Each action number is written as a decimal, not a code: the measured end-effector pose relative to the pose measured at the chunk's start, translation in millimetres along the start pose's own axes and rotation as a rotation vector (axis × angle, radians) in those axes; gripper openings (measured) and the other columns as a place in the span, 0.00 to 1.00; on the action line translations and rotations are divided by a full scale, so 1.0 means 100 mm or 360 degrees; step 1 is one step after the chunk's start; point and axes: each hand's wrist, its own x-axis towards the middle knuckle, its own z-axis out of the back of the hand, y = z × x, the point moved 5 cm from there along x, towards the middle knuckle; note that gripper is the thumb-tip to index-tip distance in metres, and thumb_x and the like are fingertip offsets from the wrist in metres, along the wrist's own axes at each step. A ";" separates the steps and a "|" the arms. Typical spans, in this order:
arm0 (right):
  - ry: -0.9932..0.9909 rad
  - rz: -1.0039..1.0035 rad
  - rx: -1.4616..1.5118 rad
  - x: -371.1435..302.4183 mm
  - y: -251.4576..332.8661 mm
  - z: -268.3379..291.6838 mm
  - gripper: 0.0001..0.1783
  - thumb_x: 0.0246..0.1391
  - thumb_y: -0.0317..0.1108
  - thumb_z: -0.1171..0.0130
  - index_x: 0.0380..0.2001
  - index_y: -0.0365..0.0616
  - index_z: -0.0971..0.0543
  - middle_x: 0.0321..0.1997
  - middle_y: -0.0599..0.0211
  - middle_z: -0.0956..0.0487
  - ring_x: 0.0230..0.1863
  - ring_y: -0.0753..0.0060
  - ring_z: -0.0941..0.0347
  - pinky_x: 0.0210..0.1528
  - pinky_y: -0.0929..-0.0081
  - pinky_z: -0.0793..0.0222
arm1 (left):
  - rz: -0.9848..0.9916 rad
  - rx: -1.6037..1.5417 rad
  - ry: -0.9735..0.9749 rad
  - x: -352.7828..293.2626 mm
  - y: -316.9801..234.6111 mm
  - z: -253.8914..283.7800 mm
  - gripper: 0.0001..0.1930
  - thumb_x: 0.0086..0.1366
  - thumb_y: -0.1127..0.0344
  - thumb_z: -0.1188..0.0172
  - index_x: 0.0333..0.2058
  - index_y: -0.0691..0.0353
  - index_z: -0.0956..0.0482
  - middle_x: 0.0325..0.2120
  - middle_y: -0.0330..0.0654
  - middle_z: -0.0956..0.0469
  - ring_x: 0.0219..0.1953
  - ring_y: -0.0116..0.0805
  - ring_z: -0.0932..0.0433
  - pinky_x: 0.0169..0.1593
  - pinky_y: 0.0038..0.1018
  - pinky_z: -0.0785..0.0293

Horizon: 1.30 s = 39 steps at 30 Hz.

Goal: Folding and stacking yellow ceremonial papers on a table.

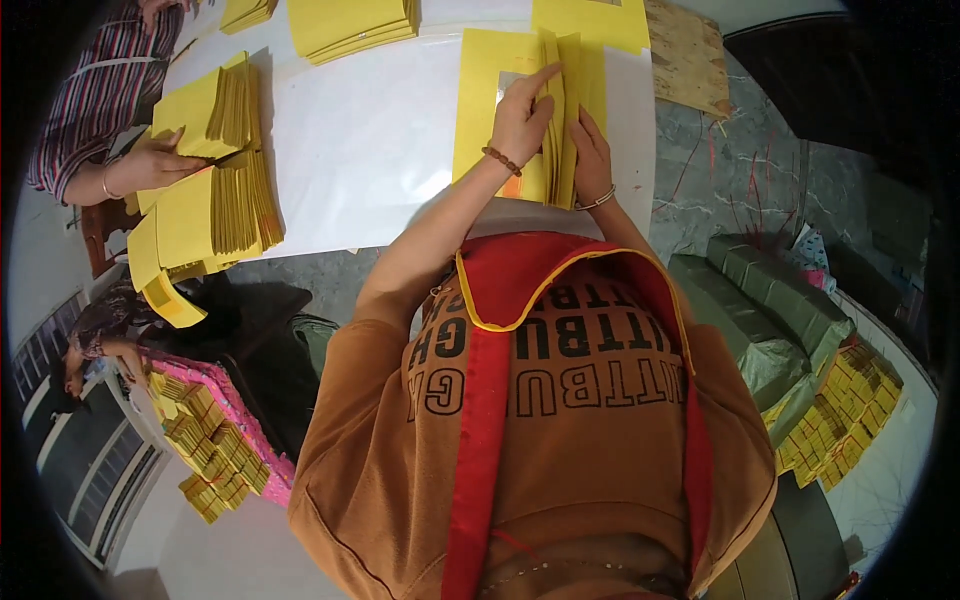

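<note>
Both of the wearer's hands are at the far edge of the white table (380, 150), working a standing sheaf of yellow paper sheets (562, 120). The left hand (520, 120) is laid flat-fingered against the sheaf's near face, index finger stretched up toward the top edge, as if keeping the leaves pressed together; I read it as bracing, not clasping. The right hand (592, 160) is tucked against the sheaf's other side, fingers partly hidden between the leaves, so I cannot tell whether it pinches a sheet or just props them. The sheaf stands on edge on a flat yellow sheet with a pale window (490, 90), probably so the edges can be thumbed.

Across the table on the left, another person's hand (150, 160) rests on fanned yellow stacks (215, 190). More yellow piles (350, 25) lie at the far edge. Green wrapped bundles (770, 300) and yellow packets (840, 410) sit to my right; a pink basket of packets (215, 440) sits to my left.
</note>
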 end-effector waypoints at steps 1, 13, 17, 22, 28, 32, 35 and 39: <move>0.0038 0.0035 0.0010 0.01 0.00 0.00 0.23 0.56 0.32 0.60 0.54 0.32 0.41 0.53 0.60 0.35 0.52 0.73 0.40 0.54 0.80 0.46 | 0.0000 0.0000 0.0001 0.01 0.03 -0.01 0.12 0.52 0.72 0.46 0.37 0.63 0.24 0.21 0.42 0.32 0.21 0.30 0.34 0.26 0.24 0.36; -0.0014 -0.0015 -0.0007 0.00 -0.04 0.00 0.25 0.55 0.34 0.54 0.53 0.30 0.41 0.53 0.58 0.36 0.53 0.73 0.40 0.54 0.79 0.45 | 0.0034 0.0184 0.0040 0.05 0.06 -0.07 0.18 0.46 0.59 0.36 0.35 0.64 0.23 0.19 0.43 0.33 0.19 0.31 0.34 0.24 0.26 0.37; -0.0012 -0.0017 0.0048 0.03 -0.10 0.03 0.25 0.55 0.35 0.55 0.53 0.31 0.41 0.53 0.59 0.36 0.53 0.73 0.40 0.54 0.80 0.46 | -0.0001 0.0179 0.0062 0.05 0.05 -0.08 0.16 0.48 0.64 0.37 0.36 0.64 0.24 0.20 0.38 0.34 0.18 0.25 0.36 0.21 0.21 0.38; -0.0054 -0.0057 0.0048 0.00 -0.05 0.02 0.23 0.56 0.35 0.58 0.52 0.31 0.39 0.53 0.60 0.35 0.52 0.74 0.40 0.54 0.80 0.46 | 0.0097 0.0112 0.0056 0.04 0.10 -0.06 0.16 0.47 0.63 0.36 0.35 0.63 0.23 0.20 0.40 0.34 0.19 0.27 0.37 0.23 0.22 0.38; -0.0026 0.0010 0.0003 0.00 -0.03 0.01 0.22 0.56 0.34 0.59 0.52 0.32 0.39 0.52 0.61 0.34 0.51 0.74 0.40 0.53 0.80 0.45 | 0.0091 0.0046 0.0093 0.04 0.14 -0.06 0.15 0.50 0.67 0.38 0.38 0.64 0.24 0.19 0.32 0.37 0.18 0.19 0.39 0.19 0.17 0.41; 0.0022 0.0074 -0.0038 0.02 -0.04 0.02 0.22 0.55 0.31 0.58 0.53 0.33 0.39 0.51 0.63 0.33 0.50 0.75 0.38 0.51 0.81 0.44 | 0.0083 -0.0002 0.0095 0.05 0.19 -0.04 0.13 0.52 0.67 0.39 0.37 0.64 0.24 0.18 0.31 0.38 0.18 0.18 0.40 0.19 0.17 0.42; 0.0065 0.0078 -0.0017 0.00 -0.04 0.01 0.23 0.53 0.29 0.57 0.53 0.33 0.40 0.50 0.63 0.33 0.49 0.76 0.38 0.51 0.81 0.43 | 0.0178 -0.0084 0.0109 0.04 0.21 -0.04 0.12 0.53 0.68 0.41 0.36 0.65 0.25 0.18 0.31 0.38 0.18 0.17 0.41 0.19 0.17 0.43; 0.0081 0.0051 0.0069 -0.01 -0.05 -0.01 0.23 0.52 0.27 0.55 0.53 0.33 0.40 0.50 0.64 0.33 0.49 0.77 0.38 0.50 0.80 0.42 | 0.0431 -0.0134 0.0048 0.00 0.21 -0.03 0.09 0.52 0.72 0.45 0.34 0.64 0.25 0.20 0.38 0.34 0.20 0.25 0.37 0.25 0.21 0.38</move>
